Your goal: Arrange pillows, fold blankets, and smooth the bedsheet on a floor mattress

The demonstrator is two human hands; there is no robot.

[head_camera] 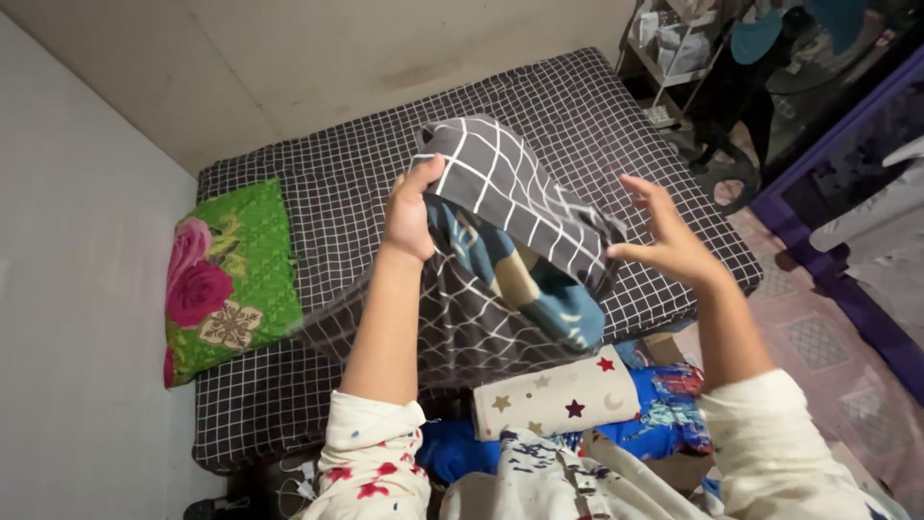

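Green cotton with pink roses covers the pillow (229, 279) at the far left, lying on the bed's dark grid-checked sheet (597, 125) beside the pale wall. Next along, my left hand (412, 214) is clenched on the upper edge of a dark grey checked pillowcase (510, 193), holding it up above the mattress. A pillow with a blue and cream print (525, 279) sits partly inside it, its lower end bulging out of the opening. I judge the case light, limp and easy to bunch, and the pillow soft and squashy, so the best hold looks to be at the hem corners, where the cloth will not slide through my fingers. Below, near my lap, lies a cream bolster with coloured stars (556, 393) on blue printed fabric (664, 414). My right hand (664, 241) is released, fingers spread, just beside the case's right edge; whether it touches the cloth I cannot tell. A wire rack (674, 48) stands at the far right.
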